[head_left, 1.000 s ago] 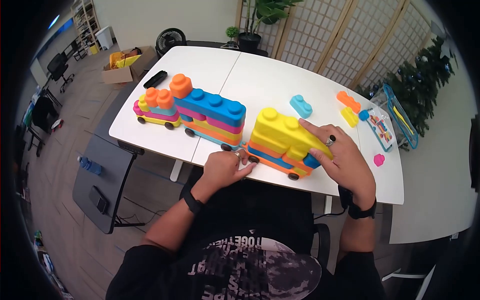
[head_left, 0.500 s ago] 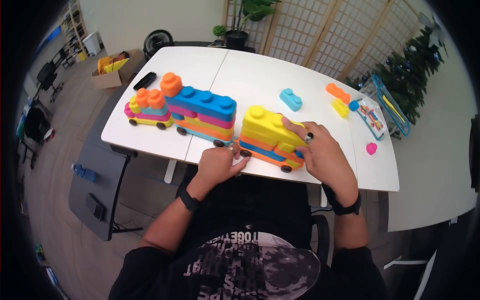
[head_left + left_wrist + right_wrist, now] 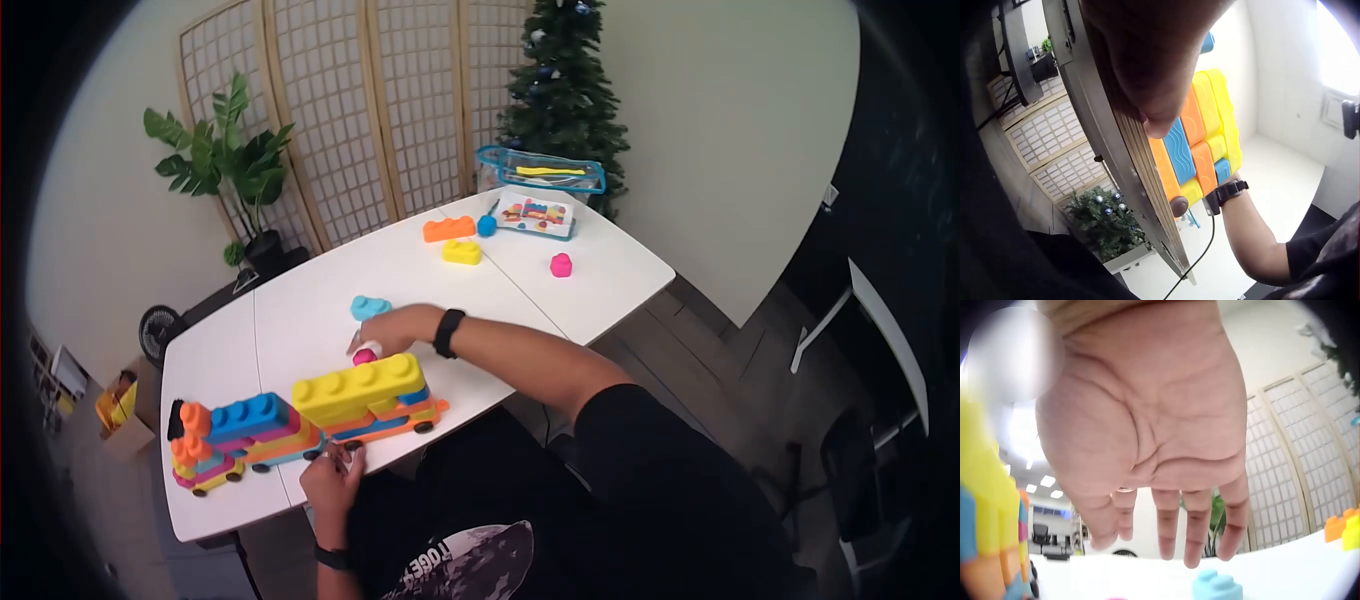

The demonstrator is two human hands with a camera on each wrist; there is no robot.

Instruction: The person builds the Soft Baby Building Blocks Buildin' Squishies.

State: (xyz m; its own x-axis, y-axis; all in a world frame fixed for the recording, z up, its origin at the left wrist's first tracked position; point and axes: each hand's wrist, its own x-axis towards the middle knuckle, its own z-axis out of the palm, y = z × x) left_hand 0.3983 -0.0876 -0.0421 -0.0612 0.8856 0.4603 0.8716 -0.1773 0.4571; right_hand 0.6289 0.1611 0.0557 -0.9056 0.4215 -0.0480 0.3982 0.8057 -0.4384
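A block train stands along the table's near side. My left hand [image 3: 328, 484] holds the front lower end of its yellow-topped car [image 3: 362, 388] near the coupling; in the left wrist view the thumb [image 3: 1159, 125] lies against the orange base, the other fingers hidden. My right hand [image 3: 402, 325] reaches over the table behind that car, palm down, its fingers straight in the right wrist view. Just below them is a pink block [image 3: 366, 354], partly hidden by the car. A light blue block [image 3: 1216, 586] lies beyond the fingertips.
A blue-topped car [image 3: 245, 418] and a smaller engine [image 3: 205, 468] stand left of the yellow-topped car. Farther right lie an orange block [image 3: 449, 230], a yellow block [image 3: 461, 253], another pink block [image 3: 561, 265] and a picture card [image 3: 537, 213] on a clear case.
The head view has swung to the right. My right hand has left the yellow-topped car and reached over behind it, towards the light blue block. My left hand stays at the coupling.
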